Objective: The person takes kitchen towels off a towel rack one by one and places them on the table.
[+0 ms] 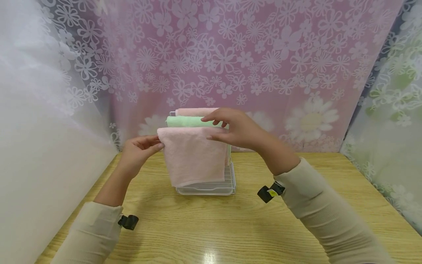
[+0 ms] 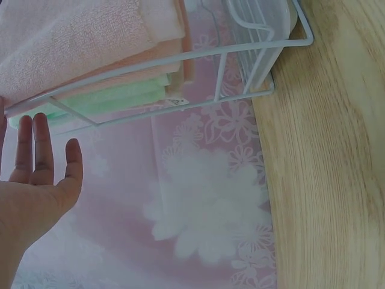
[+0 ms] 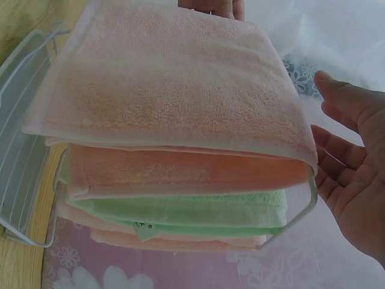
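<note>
A pale pink towel (image 1: 194,156) hangs folded over the front bar of a white wire rack (image 1: 233,179). Behind it a mint green towel (image 1: 184,121) and another pink towel (image 1: 194,111) drape over bars farther back. My left hand (image 1: 135,152) is at the front towel's upper left corner, thumb and forefinger pinching its edge; the other fingers stretch out straight in the left wrist view. At the upper right corner is my right hand (image 1: 239,128), thumb in front and fingers above, loosely bent. In the right wrist view its thumb stands apart from the cloth.
Under the towels the rack has a pale tray (image 1: 204,191) at its base. Everything stands on a wood-grain table (image 1: 211,223). A pink flowered curtain (image 1: 230,55) hangs behind, with a whitish sheet (image 1: 49,110) on the left and a flowered one (image 1: 392,110) on the right.
</note>
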`<state>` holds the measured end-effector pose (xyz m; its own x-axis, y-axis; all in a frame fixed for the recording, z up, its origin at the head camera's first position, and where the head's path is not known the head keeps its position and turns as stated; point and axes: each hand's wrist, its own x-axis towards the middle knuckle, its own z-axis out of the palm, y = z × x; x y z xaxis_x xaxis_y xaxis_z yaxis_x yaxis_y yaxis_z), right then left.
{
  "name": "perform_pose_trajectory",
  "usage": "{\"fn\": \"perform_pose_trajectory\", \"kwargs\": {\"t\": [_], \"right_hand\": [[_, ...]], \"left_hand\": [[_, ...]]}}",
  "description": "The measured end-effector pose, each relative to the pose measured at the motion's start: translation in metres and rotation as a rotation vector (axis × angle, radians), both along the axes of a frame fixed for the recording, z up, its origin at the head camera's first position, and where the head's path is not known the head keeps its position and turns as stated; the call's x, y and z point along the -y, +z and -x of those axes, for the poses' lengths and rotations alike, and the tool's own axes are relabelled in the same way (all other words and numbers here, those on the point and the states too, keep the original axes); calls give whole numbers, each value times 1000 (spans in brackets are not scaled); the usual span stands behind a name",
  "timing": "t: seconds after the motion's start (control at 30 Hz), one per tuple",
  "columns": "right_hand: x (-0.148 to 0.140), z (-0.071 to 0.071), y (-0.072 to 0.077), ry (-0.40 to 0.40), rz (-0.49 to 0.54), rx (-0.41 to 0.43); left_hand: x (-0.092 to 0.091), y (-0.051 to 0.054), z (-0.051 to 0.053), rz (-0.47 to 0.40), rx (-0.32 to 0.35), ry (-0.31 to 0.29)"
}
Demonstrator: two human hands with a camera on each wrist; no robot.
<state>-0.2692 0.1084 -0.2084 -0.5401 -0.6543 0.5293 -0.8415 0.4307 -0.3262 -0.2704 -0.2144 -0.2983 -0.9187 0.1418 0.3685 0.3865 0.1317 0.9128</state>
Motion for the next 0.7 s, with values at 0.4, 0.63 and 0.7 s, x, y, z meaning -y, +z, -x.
{"fn": "perform_pose_trajectory", "kwargs": {"t": [0.4, 0.63, 0.7], "right_hand": [[16, 11, 2, -47, -55, 91], [24, 18, 3, -71, -71, 174], [26, 18, 4, -82, -69, 194]], "left_hand": [[-3, 4, 2, -43, 8, -29], [-5, 6, 4, -67, 0, -58], [-6, 6, 5, -79, 4, -65]]}}
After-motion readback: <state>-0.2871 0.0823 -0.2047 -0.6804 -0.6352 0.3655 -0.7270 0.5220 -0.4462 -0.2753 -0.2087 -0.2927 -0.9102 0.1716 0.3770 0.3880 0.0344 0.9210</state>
